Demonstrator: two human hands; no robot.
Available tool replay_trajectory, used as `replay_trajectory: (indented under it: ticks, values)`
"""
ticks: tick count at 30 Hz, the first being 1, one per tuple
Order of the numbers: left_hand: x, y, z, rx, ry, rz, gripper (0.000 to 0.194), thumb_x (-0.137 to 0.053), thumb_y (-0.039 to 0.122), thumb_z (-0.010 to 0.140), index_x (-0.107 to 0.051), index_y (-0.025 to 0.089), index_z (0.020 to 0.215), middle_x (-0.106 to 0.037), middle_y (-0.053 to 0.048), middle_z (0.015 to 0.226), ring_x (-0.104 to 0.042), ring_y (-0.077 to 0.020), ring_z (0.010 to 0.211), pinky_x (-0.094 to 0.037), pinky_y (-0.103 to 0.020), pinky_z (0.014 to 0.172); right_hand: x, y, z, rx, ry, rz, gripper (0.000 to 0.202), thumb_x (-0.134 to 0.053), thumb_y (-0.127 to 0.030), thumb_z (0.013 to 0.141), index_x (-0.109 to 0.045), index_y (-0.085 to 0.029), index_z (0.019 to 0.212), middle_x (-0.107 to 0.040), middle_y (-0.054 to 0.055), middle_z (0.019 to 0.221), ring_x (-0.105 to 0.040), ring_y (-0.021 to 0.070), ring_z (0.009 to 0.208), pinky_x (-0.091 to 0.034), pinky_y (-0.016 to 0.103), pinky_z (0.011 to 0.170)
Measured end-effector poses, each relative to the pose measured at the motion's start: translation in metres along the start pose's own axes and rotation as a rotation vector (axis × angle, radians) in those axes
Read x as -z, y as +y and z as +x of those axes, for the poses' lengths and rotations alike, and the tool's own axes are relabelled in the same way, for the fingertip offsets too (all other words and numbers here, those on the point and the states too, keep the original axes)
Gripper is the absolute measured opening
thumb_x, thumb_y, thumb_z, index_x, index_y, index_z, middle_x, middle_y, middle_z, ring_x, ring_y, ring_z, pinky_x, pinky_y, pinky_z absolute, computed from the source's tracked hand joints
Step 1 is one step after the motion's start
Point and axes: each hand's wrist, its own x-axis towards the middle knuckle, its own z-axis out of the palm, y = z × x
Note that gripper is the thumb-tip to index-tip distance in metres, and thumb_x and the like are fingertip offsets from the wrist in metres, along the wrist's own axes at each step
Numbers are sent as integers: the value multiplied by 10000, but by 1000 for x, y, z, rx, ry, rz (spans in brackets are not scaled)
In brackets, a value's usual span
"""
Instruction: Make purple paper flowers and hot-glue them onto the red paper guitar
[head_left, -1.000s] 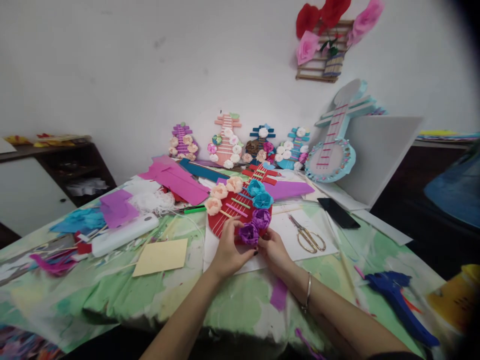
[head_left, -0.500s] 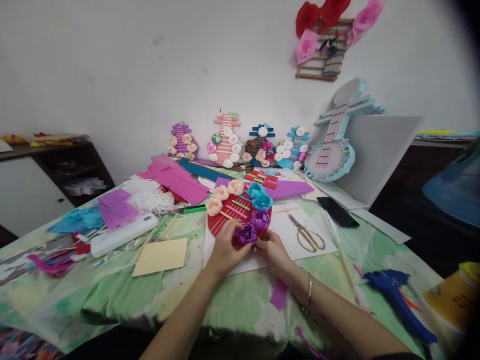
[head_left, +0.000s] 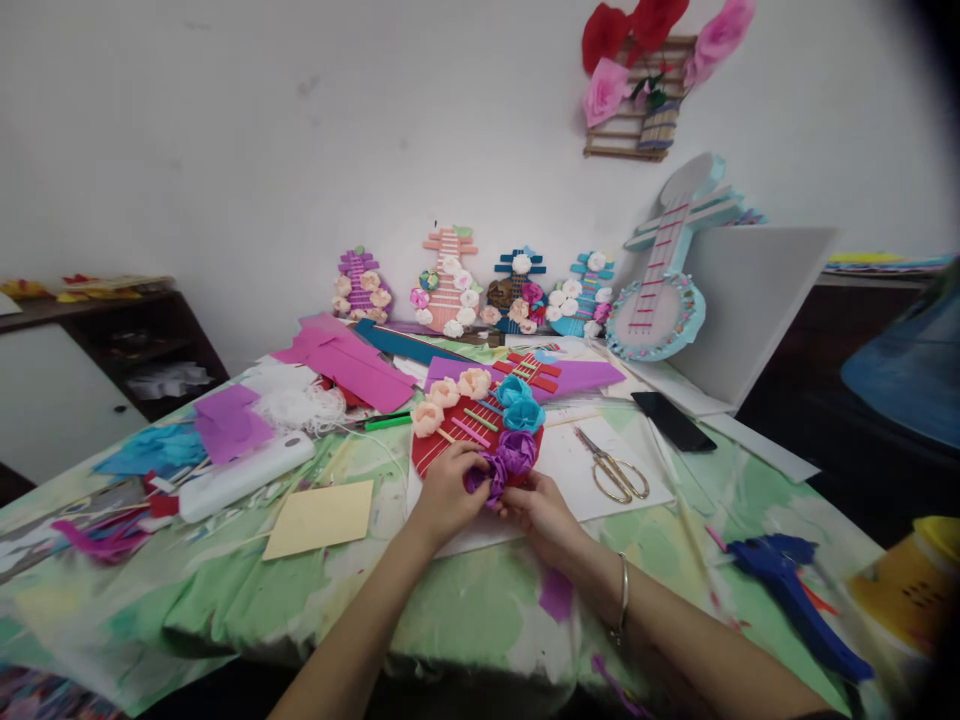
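Observation:
A red lute-shaped craft piece (head_left: 435,450) lies on white paper, with peach flowers (head_left: 444,392) at its left, blue flowers (head_left: 523,412) at its right and purple flowers (head_left: 517,452) low on the right. My left hand (head_left: 453,492) has its fingers closed on the lower purple flower (head_left: 490,478). Just right of it, my right hand (head_left: 543,510) has its fingertips pinched together at that flower's lower edge; what they grip is too small to make out. Gold-handled scissors (head_left: 616,470) rest on the paper to the right.
A blue glue gun (head_left: 795,590) and a yellow container (head_left: 911,580) are at the right, a black phone (head_left: 673,422) behind them. Crepe paper (head_left: 345,360), white string (head_left: 304,408) and a yellow card (head_left: 319,520) lie left. Decorated lutes (head_left: 450,290) stand against the wall.
The lower purple flower has tilted and my fingers have shifted around it. My right fingertips have moved slightly down and left. The view has shifted a little.

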Motion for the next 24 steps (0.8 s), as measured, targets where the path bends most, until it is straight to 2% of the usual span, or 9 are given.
replay_trajectory:
  ticks: [7,15,19,24]
  values:
    - [10,1,10,47,-149,66,182,-654,54,645,-722,197,735,-688,-68,972,-639,-217,913,-490,-352,849,-7,-2,-4,-22,-3,62,287,-716,-107,505,-653,-128,784,-648,0,640,-531,99,541,-443,240,576]
    - [-4,-5,39,-9,-281,123,146,-641,96,650,-729,205,693,-703,-67,933,-639,-210,879,-480,-318,811,4,-4,11,6,50,89,261,-728,-107,494,-647,-132,741,-655,0,658,-588,112,599,-495,243,625]
    - [-8,-5,50,-49,-322,174,160,-604,91,643,-716,205,656,-715,-49,817,-621,-198,818,-457,-292,755,7,-7,15,-11,35,77,234,-724,-111,497,-637,-133,713,-648,11,646,-604,130,610,-507,255,609]
    - [-12,-4,56,-31,-364,202,161,-572,123,644,-716,188,674,-707,-36,710,-601,-182,703,-423,-269,663,13,-16,9,-79,-11,27,190,-652,-66,502,-626,-118,683,-649,27,643,-620,134,593,-532,268,626]
